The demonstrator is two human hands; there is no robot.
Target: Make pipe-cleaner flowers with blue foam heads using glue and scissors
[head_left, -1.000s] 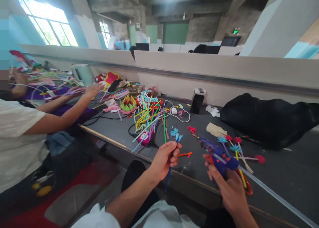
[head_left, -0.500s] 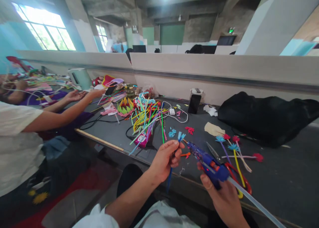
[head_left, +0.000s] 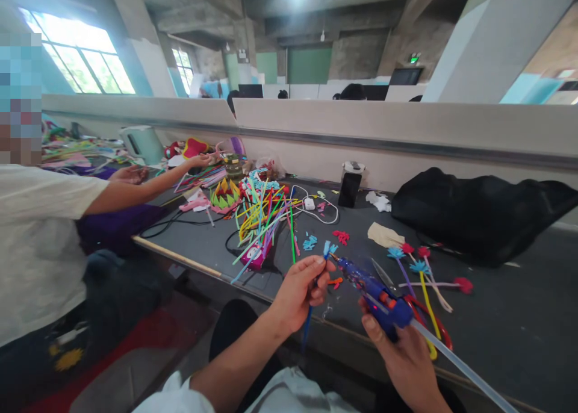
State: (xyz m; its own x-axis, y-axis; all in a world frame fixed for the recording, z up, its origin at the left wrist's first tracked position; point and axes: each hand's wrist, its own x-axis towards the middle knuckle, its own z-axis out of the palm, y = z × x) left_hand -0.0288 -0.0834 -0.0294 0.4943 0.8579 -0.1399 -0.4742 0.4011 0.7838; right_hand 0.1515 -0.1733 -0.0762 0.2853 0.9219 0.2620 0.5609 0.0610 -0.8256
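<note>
Gripping the glue gun (head_left: 372,292) by its handle, your right hand (head_left: 406,359) is wrapping around it with a closed palm; whether a finger is pressing the trigger, I cannot tell. The gun is looking like the heaviest piece here: stiff plastic, probably tail-heavy, since a long glue stick (head_left: 465,362) is jutting from its back. Be keeping your hold on the handle, away from the nozzle (head_left: 334,256), which is likely running hot, as a red light (head_left: 374,307) is glowing on the body.

Just beyond, your left hand (head_left: 298,289) is pinching a blue stem (head_left: 307,326) between thumb and forefinger, nearly together. Light-blue tufts (head_left: 329,248) are standing above that pinch, with the nozzle pointing at them, touching or almost so. Stem and tufts are probably weighing next to nothing, the stem bending easily and the tufts crushing under pressure, so holding just below the tufts is seeming right.

Farther out, light-blue scraps (head_left: 310,242) and red scraps (head_left: 342,238) are lying loose on the table (head_left: 519,322), and a black bag (head_left: 478,214) is slumping behind.
</note>
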